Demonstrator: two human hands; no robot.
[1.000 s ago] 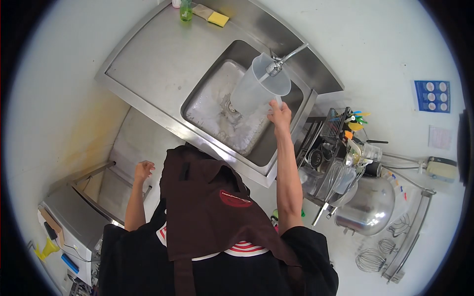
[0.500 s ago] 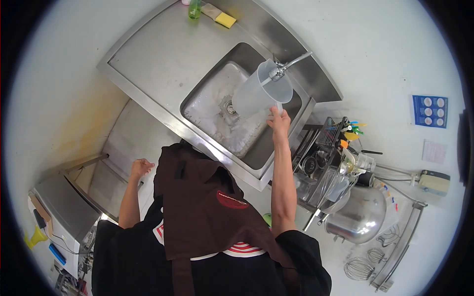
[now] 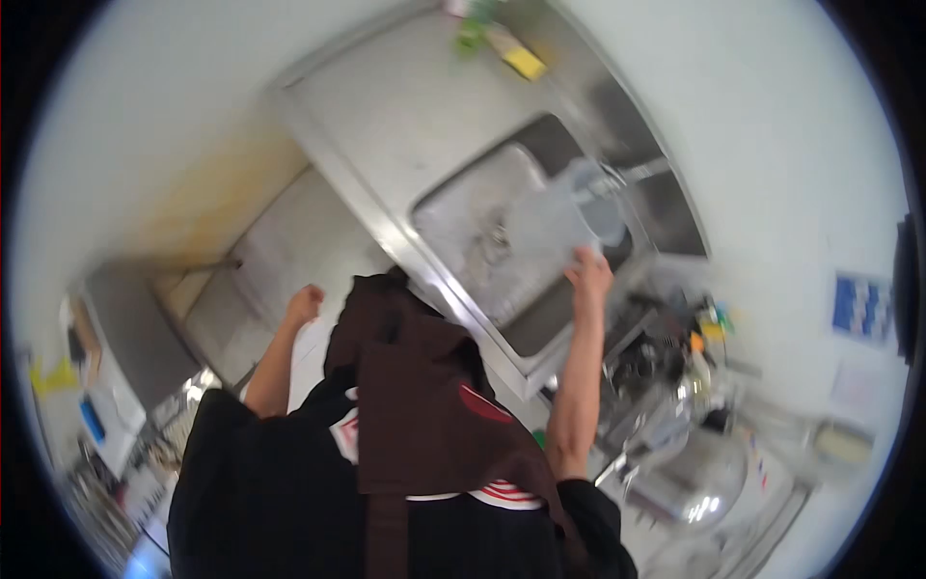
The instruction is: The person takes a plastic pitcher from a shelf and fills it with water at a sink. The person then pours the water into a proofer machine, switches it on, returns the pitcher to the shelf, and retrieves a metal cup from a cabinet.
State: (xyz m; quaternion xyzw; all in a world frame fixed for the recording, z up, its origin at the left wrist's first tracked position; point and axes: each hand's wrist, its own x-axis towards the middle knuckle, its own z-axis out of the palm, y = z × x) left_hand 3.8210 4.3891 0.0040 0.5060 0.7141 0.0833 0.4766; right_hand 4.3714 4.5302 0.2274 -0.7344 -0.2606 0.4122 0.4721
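My right hand is closed round the handle of a translucent plastic measuring jug. The jug lies tilted over the steel sink, its mouth under the chrome faucet. Whether water is running cannot be made out through the blur. Away from the counter, my left hand hangs in the air beside the brown apron, its fingers curled and nothing visible in them.
A steel drainboard adjoins the sink, with a yellow sponge and a green bottle at its far edge. To the right stand a dish rack with utensils and a large steel bowl. Another steel unit is at left.
The whole view has turned and shifted, so the sink appears farther right and lower, and it is blurred. My right hand still grips the jug under the faucet; my left hand stays off to the side.
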